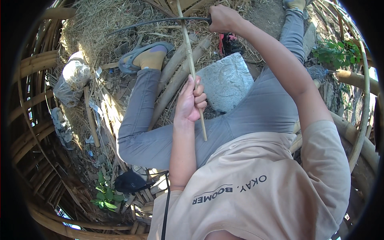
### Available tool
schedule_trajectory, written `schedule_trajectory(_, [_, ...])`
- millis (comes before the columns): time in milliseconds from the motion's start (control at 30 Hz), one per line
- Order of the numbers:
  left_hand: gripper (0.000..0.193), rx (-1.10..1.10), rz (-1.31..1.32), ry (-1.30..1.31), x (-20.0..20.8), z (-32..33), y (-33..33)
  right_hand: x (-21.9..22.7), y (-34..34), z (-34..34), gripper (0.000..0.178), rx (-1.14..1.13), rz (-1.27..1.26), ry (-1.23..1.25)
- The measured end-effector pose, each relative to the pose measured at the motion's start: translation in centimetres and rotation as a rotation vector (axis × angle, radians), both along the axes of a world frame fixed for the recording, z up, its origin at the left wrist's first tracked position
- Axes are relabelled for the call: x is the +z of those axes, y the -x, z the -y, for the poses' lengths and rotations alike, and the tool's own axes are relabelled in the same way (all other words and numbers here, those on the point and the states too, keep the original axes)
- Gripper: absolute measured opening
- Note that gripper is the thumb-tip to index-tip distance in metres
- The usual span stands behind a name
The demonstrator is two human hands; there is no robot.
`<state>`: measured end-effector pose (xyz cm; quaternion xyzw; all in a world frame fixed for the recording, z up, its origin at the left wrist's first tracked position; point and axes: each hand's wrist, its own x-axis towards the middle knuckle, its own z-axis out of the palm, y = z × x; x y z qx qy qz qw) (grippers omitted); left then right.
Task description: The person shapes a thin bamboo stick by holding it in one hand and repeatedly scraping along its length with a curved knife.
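My left hand [188, 105] is closed around a thin, pale bamboo stick [187, 46], whose near end sticks out below my fist over my thigh. From there the stick runs away to the top edge of the view. My right hand [225, 19] grips the dark handle of a long knife. Its narrow, slightly curved dark blade [156, 21] points left and crosses the stick near its far part. Whether the blade touches the stick or only passes over it, I cannot tell.
Between my legs lies a pale grey stone block [226, 82], with thick bamboo poles [176, 78] to its left. A plastic bag [73, 82] and straw [96, 24] lie at far left. A dark cap-like item [130, 182] rests near my left elbow. Bamboo framework [36, 64] curves around me.
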<state>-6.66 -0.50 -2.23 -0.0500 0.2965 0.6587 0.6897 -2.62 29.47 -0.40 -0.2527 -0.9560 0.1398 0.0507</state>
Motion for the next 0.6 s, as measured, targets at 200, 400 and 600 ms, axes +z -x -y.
schedule_trajectory(200, [0.029,0.039,-0.01,0.095,0.5,0.4,-0.4,2.4,-0.4,3.1,0.028,0.128,0.14,0.025])
schedule_trajectory(400, [0.029,0.022,-0.027,0.044,0.6,-0.3,-0.5,-0.7,0.2,-1.5,0.027,0.023,0.039,-0.033])
schedule_trajectory(600, [0.029,0.052,0.015,0.12,1.0,0.3,-0.7,1.9,-0.2,2.2,0.025,0.129,0.13,0.006])
